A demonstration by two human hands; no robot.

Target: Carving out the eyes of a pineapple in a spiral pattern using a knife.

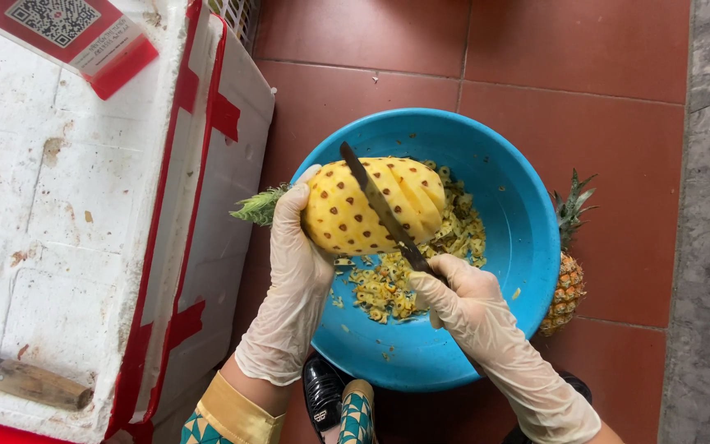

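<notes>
Two gloved hands work over the blue basin: the left hand clasps the peeled pineapple; the right hand grips the knife, which should follow the eye rows at a shallow slant.

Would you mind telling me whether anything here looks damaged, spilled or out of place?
Nothing looks spilled: the trimmings lie inside the blue basin. Only the white foam box looks worn, stained and patched with red tape.

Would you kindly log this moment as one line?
left hand: holds peeled pineapple | right hand: knife cutting it | over blue basin
</notes>
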